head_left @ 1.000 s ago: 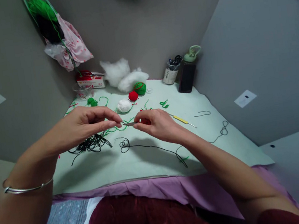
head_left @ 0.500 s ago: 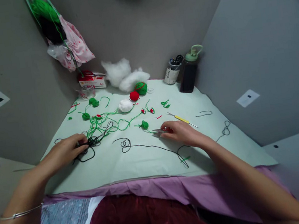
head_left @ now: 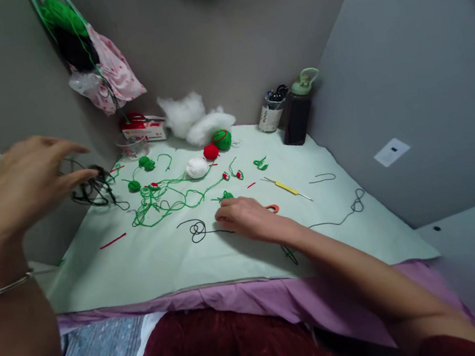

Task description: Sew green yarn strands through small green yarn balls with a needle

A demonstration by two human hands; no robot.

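Observation:
My left hand [head_left: 32,179] is raised over the left side of the table, its thumb and fingers closed on a tangle of black yarn [head_left: 94,190]. Loose loops hang below the fingertips. My right hand [head_left: 246,218] rests low over the tabletop with its fingers curled together; what they grip, if anything, is hidden. Just beyond its knuckles a small green crocheted piece [head_left: 226,195] partly shows. The orange handle of the scissors [head_left: 272,209] sticks out behind the hand. A length of black yarn [head_left: 198,230] lies left of it, running under the fingers.
Green yarn strands [head_left: 157,211] spread across the middle left. White [head_left: 197,168], red [head_left: 211,152] and green [head_left: 222,140] yarn balls sit behind, near white stuffing [head_left: 212,127]. A yellow crochet hook [head_left: 286,188] lies right; a dark bottle [head_left: 298,115] stands at the back.
My left hand has lifted the black yarn tangle up and left off the table, uncovering a red strip. My right hand has let go of the scissors and moved left.

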